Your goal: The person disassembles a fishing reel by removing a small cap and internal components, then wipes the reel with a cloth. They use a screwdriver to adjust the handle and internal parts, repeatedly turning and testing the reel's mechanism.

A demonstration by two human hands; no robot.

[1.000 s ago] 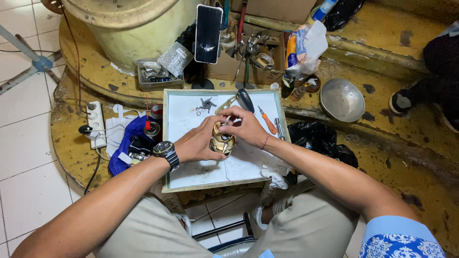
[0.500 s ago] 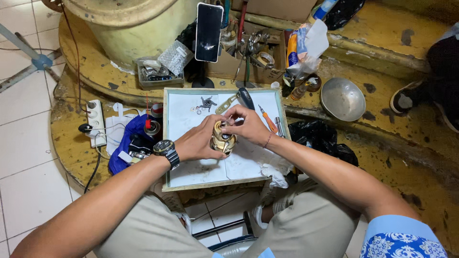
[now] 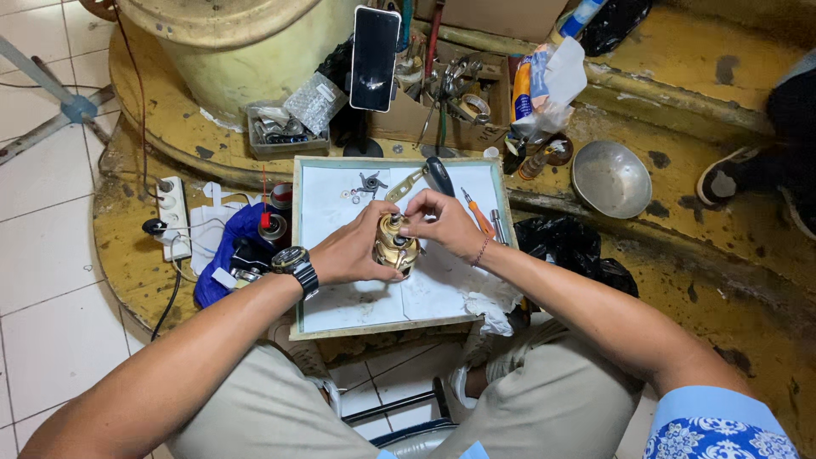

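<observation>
A small gold-coloured fishing reel (image 3: 396, 246) is held over a white-topped work board (image 3: 340, 297) on my lap. My left hand (image 3: 350, 252), with a black watch on the wrist, grips the reel from the left. My right hand (image 3: 444, 224) rests on its top right side, fingertips pinched at a small part on top. Loose small parts (image 3: 367, 182), a brass handle piece (image 3: 405, 184) and a black knob (image 3: 439, 174) lie at the board's far edge. An orange-handled screwdriver (image 3: 478, 214) lies just right of my right hand.
A phone (image 3: 375, 47) stands upright on a holder behind the board. A metal bowl (image 3: 610, 178) sits at the right, a power strip (image 3: 174, 217) and a blue cloth (image 3: 228, 252) at the left. A box of tools (image 3: 450, 89) and a tray of parts (image 3: 280, 132) stand behind.
My right hand's fingers have shifted slightly on top of the reel. Both hands stay at the same place over the board.
</observation>
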